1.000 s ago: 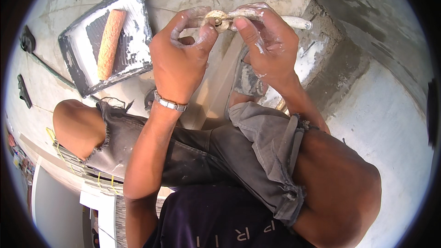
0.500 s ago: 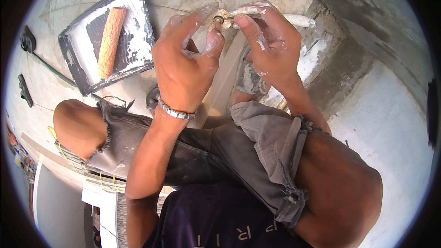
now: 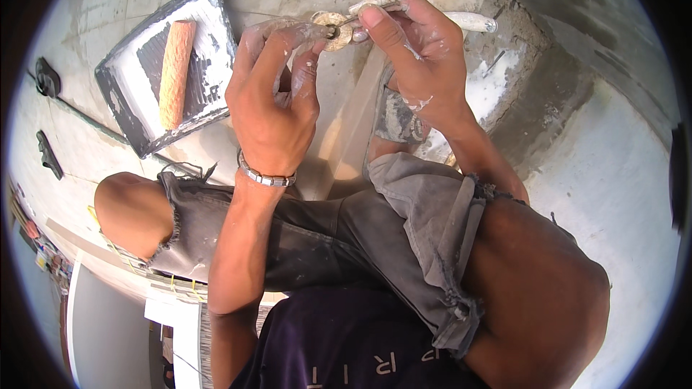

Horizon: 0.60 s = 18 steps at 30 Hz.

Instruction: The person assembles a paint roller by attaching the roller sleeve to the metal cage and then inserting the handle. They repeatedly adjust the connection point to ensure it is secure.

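Observation:
My right hand [image 3: 425, 54] is closed around a paint-smeared roller frame whose white handle [image 3: 472, 22] sticks out to the right. Thumb and fingers steady its thin metal rod near a round tan disc [image 3: 337, 42], which looks like a roller end cap. On the disc's left side, my left hand [image 3: 277, 94] pinches a small dark metal piece [image 3: 331, 31] at its centre; the fingertips partly hide it. White paint marks the fingers of both hands. To the left, an orange roller sleeve [image 3: 176, 75] lies in a black paint tray [image 3: 119, 104] coated with white paint.
Below my hands are my bent legs in torn grey trousers [image 3: 303, 245]. Dark sandals [image 3: 47, 78] and a long thin pole [image 3: 90, 119] lie at the left. A rough concrete ledge [image 3: 522, 32] with spilled white paint is at the right.
My left hand has shifted slightly left and turned, its fingertips now on the metal piece. The disc has tilted and moved a little left. The view has shifted slightly.

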Each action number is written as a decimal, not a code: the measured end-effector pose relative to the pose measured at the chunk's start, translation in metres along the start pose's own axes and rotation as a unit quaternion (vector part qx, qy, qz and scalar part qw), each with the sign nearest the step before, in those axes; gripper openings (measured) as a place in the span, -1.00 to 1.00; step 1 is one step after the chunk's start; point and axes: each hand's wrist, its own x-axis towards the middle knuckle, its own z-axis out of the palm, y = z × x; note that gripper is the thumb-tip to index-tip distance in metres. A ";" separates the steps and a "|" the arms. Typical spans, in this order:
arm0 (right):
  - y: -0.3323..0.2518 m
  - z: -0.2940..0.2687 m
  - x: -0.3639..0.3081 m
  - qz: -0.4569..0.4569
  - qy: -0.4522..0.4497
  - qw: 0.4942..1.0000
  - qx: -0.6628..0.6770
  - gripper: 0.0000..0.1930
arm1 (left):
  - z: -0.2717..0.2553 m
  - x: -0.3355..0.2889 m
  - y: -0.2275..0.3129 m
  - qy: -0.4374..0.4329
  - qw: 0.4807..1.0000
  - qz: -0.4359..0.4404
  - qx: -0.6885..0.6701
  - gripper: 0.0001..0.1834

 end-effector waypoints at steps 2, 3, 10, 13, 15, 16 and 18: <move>-0.001 -0.001 0.000 -0.008 0.019 1.000 0.011 -0.79 | 0.004 -0.004 -0.006 0.015 0.999 0.013 -0.028 -0.74; -0.001 0.001 0.000 -0.015 0.033 0.999 0.023 -0.79 | 0.005 -0.005 -0.009 0.020 0.999 0.038 -0.014 -0.74; -0.016 -0.007 -0.009 0.057 -0.005 0.990 -0.127 -0.84 | 0.011 -0.004 -0.015 0.046 0.993 0.110 0.008 -0.70; -0.012 -0.004 -0.011 0.021 -0.046 0.976 -0.213 -0.82 | 0.012 -0.005 -0.018 0.046 0.992 0.117 0.007 -0.69; -0.018 -0.001 -0.010 0.048 -0.042 0.975 -0.214 -0.78 | 0.012 -0.007 -0.019 0.045 0.994 0.101 -0.009 -0.69; -0.020 0.001 -0.009 0.061 -0.040 0.974 -0.213 -0.76 | 0.013 -0.009 -0.019 0.047 0.995 0.080 -0.027 -0.69; -0.020 0.001 -0.009 0.074 -0.043 0.974 -0.208 -0.71 | 0.015 -0.011 -0.021 0.052 0.995 0.072 -0.049 -0.69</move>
